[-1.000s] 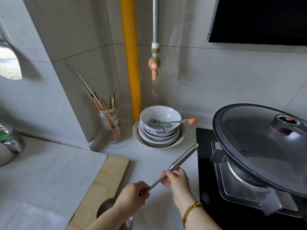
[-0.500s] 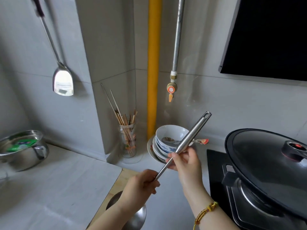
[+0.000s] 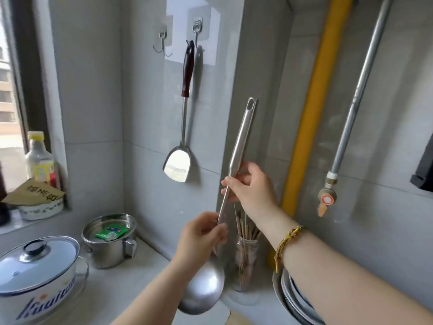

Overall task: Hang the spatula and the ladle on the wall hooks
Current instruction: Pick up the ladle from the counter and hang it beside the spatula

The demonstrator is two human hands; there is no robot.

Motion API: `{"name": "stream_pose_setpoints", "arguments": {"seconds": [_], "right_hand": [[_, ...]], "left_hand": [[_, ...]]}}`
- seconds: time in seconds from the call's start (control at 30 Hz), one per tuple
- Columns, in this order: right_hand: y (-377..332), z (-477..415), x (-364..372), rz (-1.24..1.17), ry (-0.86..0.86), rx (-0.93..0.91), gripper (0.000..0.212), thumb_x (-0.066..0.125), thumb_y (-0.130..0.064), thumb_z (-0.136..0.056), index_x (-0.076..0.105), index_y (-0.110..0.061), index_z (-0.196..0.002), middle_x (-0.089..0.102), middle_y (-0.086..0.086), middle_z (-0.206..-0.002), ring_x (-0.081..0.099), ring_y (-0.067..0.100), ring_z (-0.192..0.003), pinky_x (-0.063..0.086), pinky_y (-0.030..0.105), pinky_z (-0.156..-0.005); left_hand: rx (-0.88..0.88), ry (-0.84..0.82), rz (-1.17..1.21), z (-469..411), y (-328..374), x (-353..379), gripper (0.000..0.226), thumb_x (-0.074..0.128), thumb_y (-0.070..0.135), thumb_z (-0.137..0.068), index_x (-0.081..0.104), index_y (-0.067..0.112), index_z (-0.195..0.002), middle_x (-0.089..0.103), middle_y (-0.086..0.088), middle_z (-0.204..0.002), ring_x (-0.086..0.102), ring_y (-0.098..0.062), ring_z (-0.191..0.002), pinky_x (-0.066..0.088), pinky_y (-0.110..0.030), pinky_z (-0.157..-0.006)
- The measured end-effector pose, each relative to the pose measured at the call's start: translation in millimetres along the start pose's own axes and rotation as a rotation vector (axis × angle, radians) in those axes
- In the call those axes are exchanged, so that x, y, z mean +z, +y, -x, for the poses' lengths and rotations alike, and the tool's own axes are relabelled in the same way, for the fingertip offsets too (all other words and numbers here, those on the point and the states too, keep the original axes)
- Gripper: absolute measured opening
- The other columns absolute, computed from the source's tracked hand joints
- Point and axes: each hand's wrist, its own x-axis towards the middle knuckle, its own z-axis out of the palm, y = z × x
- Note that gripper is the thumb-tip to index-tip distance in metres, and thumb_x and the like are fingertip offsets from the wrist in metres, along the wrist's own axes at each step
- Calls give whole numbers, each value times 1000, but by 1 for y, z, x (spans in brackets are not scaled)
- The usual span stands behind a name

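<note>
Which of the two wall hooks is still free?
The left hook is free; the right hook already carries the spatula by its dark handle.

I cannot see the stretch of the ladle (image 3: pixel 241 134) shaft that passes under my left hand (image 3: pixel 201 233), and my right hand (image 3: pixel 251 188) covers another short part higher up. My left forearm cuts off the lower left of the bowl. The jar of chopsticks (image 3: pixel 244 259) sits half behind the ladle and my right wrist, its contents blurred. The stacked plates (image 3: pixel 287 294) are hidden under my right forearm and cropped by the bottom edge. The white pot (image 3: pixel 35 277) runs off the left edge. The packet (image 3: pixel 112 232) lettering is too small to read.
</note>
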Motion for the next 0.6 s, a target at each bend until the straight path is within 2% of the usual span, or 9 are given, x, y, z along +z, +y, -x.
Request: {"name": "stream_pose_setpoints", "arguments": {"seconds": [0.07,0.1,0.17,0.27,0.4,0.47,0.6], "right_hand": [[-7,-24,22,29,-9,-27,18,57,0,-81,55,-13,-94,63,3,-66,61,14,-55,57,29,-55],[-11,-37,36,34,-20,-36,20,57,-1,-81,54,-14,-96,63,5,-67,62,18,-58,57,36,-60],[-17,-57,57,41,-41,-43,22,57,-2,-81,51,-21,-90,65,10,-74,63,21,-62,58,44,-70],[-25,-90,88,47,-95,-86,26,55,-3,-82,49,-28,-77,63,2,-66,62,21,-62,58,42,-73],[-36,-131,129,39,-164,-93,16,51,-5,-85,48,-20,-89,57,-4,-64,60,17,-63,58,43,-77],[-41,-148,146,47,-188,-82,13,51,-6,-85,47,-18,-90,57,-4,-63,61,16,-61,59,41,-78],[-51,-183,172,45,-204,-56,9,50,-4,-86,48,-13,-89,54,-1,-63,57,12,-52,59,37,-68]], "left_hand": [[-4,42,14,-24,8,-17,35,59,-2,-79,61,29,-62,64,14,-41,59,-1,-43,55,-19,-58],[6,65,23,-38,12,-29,35,59,-3,-79,61,28,-62,63,12,-40,59,-1,-41,54,-15,-55],[24,109,28,-60,21,-47,36,59,-4,-79,61,26,-60,61,10,-38,58,-1,-38,51,-10,-49],[53,172,-30,-87,29,-77,35,58,-3,-79,61,26,-60,60,13,-34,56,2,-36,48,-8,-47],[67,258,-100,-120,35,-117,31,59,0,-80,61,25,-62,60,11,-36,56,0,-35,48,-8,-47],[78,282,-153,-133,38,-134,31,58,1,-80,60,26,-62,61,10,-43,57,0,-36,51,-12,-50],[104,321,-236,-157,41,-159,33,58,3,-80,58,30,-62,62,5,-55,56,3,-35,51,-26,-65]]}}
